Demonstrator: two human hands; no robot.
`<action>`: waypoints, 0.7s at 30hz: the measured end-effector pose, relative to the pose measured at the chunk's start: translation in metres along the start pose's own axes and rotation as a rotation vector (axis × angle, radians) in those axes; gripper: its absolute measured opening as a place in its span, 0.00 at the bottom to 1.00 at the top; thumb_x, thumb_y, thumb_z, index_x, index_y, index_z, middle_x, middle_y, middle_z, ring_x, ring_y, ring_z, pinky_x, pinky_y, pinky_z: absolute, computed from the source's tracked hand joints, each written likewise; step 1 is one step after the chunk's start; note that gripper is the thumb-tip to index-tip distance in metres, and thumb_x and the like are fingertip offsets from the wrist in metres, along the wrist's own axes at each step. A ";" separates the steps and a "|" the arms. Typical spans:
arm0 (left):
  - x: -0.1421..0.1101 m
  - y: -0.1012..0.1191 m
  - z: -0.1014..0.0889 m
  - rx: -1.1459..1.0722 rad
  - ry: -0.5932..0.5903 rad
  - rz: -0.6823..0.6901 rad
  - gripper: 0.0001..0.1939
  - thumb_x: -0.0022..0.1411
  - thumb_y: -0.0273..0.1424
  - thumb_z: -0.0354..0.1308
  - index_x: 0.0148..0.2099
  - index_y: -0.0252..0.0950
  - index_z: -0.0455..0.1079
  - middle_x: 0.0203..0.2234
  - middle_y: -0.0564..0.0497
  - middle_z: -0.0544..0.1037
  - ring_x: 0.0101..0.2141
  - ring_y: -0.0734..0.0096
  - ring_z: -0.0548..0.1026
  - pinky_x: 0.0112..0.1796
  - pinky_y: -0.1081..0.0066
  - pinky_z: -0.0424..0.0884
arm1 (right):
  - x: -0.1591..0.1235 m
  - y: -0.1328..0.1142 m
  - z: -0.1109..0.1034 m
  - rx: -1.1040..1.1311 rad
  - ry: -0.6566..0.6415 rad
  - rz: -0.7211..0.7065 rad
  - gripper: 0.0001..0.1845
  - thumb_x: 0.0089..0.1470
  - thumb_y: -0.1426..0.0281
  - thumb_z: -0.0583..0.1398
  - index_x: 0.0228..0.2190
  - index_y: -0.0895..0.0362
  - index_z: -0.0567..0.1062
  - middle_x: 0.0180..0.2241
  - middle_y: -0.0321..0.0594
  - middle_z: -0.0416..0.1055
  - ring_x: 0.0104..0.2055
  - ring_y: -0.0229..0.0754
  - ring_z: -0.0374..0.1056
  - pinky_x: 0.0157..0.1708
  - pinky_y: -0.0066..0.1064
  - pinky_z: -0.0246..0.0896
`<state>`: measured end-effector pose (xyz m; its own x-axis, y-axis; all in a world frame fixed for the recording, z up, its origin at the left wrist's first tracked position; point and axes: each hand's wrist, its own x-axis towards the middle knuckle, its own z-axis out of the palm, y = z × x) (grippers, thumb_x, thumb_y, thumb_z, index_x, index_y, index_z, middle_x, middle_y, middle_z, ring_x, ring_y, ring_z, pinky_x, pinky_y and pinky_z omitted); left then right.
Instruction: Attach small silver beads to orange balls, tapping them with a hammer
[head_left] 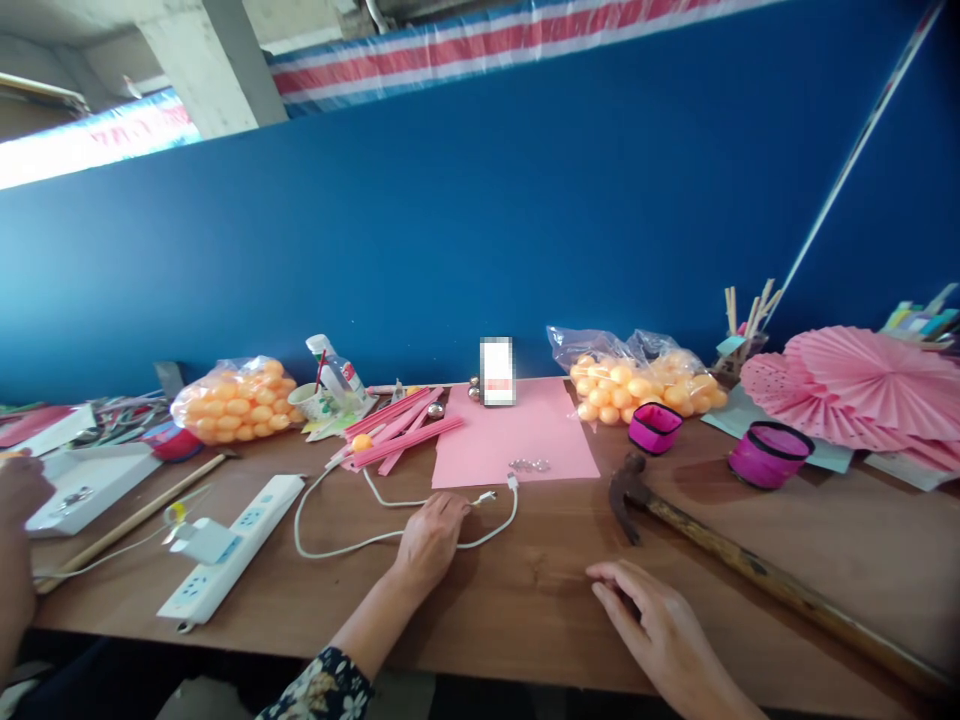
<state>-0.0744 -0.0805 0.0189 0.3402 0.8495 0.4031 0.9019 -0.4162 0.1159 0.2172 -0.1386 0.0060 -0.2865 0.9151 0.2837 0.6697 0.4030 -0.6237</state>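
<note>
My left hand (431,540) rests on the brown table with its fingers closed on a white charging cable (319,553). One small plug of the cable sticks out just past my fingertips. Another plug end lies at the edge of a pink paper sheet (517,440). Loosely curled, my right hand (656,625) is at the table's front with nothing in it and a gap between thumb and fingers. Nearest to it lies a hammer (720,545), its iron head turned toward the sheet. Small shiny metal pieces (529,465) sit on the sheet.
Left of me are a power strip (255,520) with a charger, a wooden stick (142,515), a white box lid (112,480) and another person's hand (19,500). Bags of orange balls (240,402), pink strips (405,425), magenta fabric bands (769,458) and paper fans (877,385) stand farther back.
</note>
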 end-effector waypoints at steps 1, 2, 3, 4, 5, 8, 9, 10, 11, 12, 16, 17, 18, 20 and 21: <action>0.000 0.000 0.000 0.016 -0.014 0.011 0.14 0.62 0.26 0.41 0.34 0.33 0.69 0.28 0.47 0.72 0.31 0.68 0.70 0.33 0.69 0.68 | 0.000 0.000 0.000 -0.002 0.001 0.001 0.11 0.56 0.65 0.50 0.34 0.53 0.70 0.33 0.39 0.72 0.34 0.40 0.70 0.36 0.28 0.65; 0.000 0.000 0.000 0.026 -0.022 0.018 0.14 0.62 0.26 0.41 0.34 0.33 0.69 0.28 0.47 0.72 0.31 0.69 0.70 0.33 0.69 0.68 | 0.000 0.001 0.001 -0.004 0.003 0.001 0.11 0.56 0.65 0.50 0.34 0.53 0.70 0.33 0.39 0.72 0.34 0.40 0.70 0.36 0.28 0.65; 0.000 0.000 0.000 0.028 -0.022 0.018 0.14 0.62 0.26 0.41 0.34 0.33 0.68 0.27 0.47 0.72 0.31 0.69 0.70 0.33 0.69 0.68 | 0.000 0.002 0.001 -0.007 0.008 -0.002 0.11 0.56 0.64 0.50 0.34 0.53 0.70 0.33 0.39 0.72 0.34 0.40 0.70 0.36 0.28 0.65; 0.001 0.001 -0.001 0.023 -0.014 0.009 0.14 0.63 0.26 0.41 0.34 0.34 0.68 0.27 0.47 0.72 0.31 0.69 0.70 0.33 0.69 0.68 | 0.000 0.002 0.002 -0.010 0.015 -0.007 0.11 0.56 0.64 0.50 0.34 0.53 0.70 0.33 0.39 0.72 0.34 0.40 0.70 0.35 0.27 0.65; 0.000 0.001 -0.002 0.017 0.002 -0.008 0.14 0.63 0.26 0.41 0.34 0.34 0.68 0.27 0.47 0.72 0.31 0.70 0.69 0.34 0.70 0.68 | -0.001 0.003 0.003 -0.013 0.021 -0.013 0.11 0.56 0.64 0.50 0.34 0.53 0.70 0.33 0.40 0.73 0.34 0.40 0.70 0.35 0.27 0.65; -0.001 0.001 -0.009 0.012 0.049 -0.062 0.12 0.63 0.28 0.42 0.36 0.34 0.67 0.29 0.48 0.72 0.32 0.70 0.69 0.36 0.69 0.67 | -0.001 0.007 0.005 -0.020 0.025 -0.028 0.11 0.56 0.63 0.50 0.33 0.52 0.71 0.33 0.40 0.73 0.34 0.41 0.70 0.35 0.27 0.66; -0.002 0.000 -0.011 0.021 0.059 -0.071 0.12 0.63 0.28 0.42 0.36 0.35 0.67 0.29 0.48 0.72 0.32 0.70 0.69 0.36 0.69 0.67 | -0.002 0.008 0.006 -0.022 0.026 -0.030 0.11 0.56 0.63 0.50 0.33 0.52 0.71 0.33 0.40 0.73 0.34 0.41 0.70 0.35 0.27 0.66; -0.003 -0.002 -0.014 0.037 0.070 -0.078 0.12 0.63 0.28 0.43 0.37 0.35 0.67 0.29 0.48 0.72 0.32 0.70 0.69 0.36 0.69 0.67 | -0.002 0.010 0.007 -0.023 0.026 -0.030 0.11 0.55 0.63 0.50 0.34 0.52 0.71 0.33 0.39 0.73 0.35 0.41 0.70 0.35 0.27 0.66; -0.003 -0.005 -0.017 0.059 0.086 -0.080 0.11 0.63 0.28 0.43 0.37 0.35 0.67 0.29 0.48 0.73 0.32 0.69 0.69 0.35 0.69 0.67 | -0.002 0.011 0.008 -0.024 0.027 -0.031 0.11 0.55 0.62 0.51 0.34 0.52 0.71 0.33 0.39 0.73 0.35 0.40 0.70 0.35 0.27 0.66; -0.003 -0.010 -0.020 0.084 0.110 -0.074 0.11 0.62 0.28 0.43 0.37 0.35 0.67 0.29 0.48 0.73 0.32 0.69 0.70 0.35 0.70 0.68 | -0.003 0.012 0.008 -0.025 0.029 -0.032 0.11 0.55 0.62 0.51 0.34 0.52 0.71 0.34 0.39 0.73 0.35 0.40 0.70 0.35 0.27 0.66; 0.002 -0.030 -0.045 0.161 0.229 -0.047 0.13 0.62 0.27 0.42 0.38 0.35 0.68 0.31 0.48 0.74 0.34 0.69 0.71 0.35 0.71 0.68 | -0.003 0.012 0.007 -0.027 0.035 -0.031 0.11 0.55 0.62 0.52 0.35 0.51 0.71 0.35 0.37 0.73 0.37 0.40 0.70 0.36 0.26 0.66; 0.004 -0.033 -0.053 0.174 0.253 -0.053 0.13 0.62 0.27 0.42 0.38 0.35 0.68 0.32 0.47 0.74 0.34 0.69 0.71 0.35 0.71 0.68 | -0.002 0.011 0.007 -0.027 0.035 -0.026 0.11 0.55 0.62 0.52 0.35 0.51 0.71 0.35 0.37 0.73 0.37 0.40 0.70 0.37 0.27 0.66; 0.006 -0.036 -0.062 0.182 0.271 -0.078 0.13 0.62 0.27 0.42 0.38 0.35 0.68 0.32 0.47 0.74 0.35 0.68 0.71 0.35 0.71 0.68 | -0.002 0.010 0.006 -0.027 0.032 -0.021 0.11 0.55 0.62 0.51 0.35 0.51 0.71 0.35 0.38 0.73 0.37 0.40 0.70 0.37 0.27 0.66; 0.010 -0.035 -0.079 0.179 0.316 -0.109 0.12 0.62 0.28 0.42 0.38 0.35 0.68 0.32 0.47 0.74 0.35 0.68 0.71 0.36 0.70 0.67 | -0.001 0.007 0.004 -0.023 0.021 -0.015 0.11 0.55 0.62 0.51 0.34 0.52 0.71 0.34 0.38 0.73 0.37 0.40 0.70 0.36 0.28 0.66; 0.011 -0.033 -0.086 0.161 0.312 -0.113 0.12 0.62 0.29 0.43 0.38 0.35 0.67 0.32 0.47 0.74 0.35 0.68 0.71 0.37 0.70 0.67 | 0.000 0.006 0.004 -0.018 0.011 -0.012 0.11 0.55 0.63 0.51 0.34 0.52 0.71 0.34 0.39 0.73 0.36 0.40 0.70 0.37 0.28 0.65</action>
<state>-0.1227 -0.0849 0.0973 0.1606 0.7375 0.6560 0.9679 -0.2479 0.0417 0.2188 -0.1364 -0.0008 -0.2866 0.9101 0.2992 0.6789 0.4133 -0.6069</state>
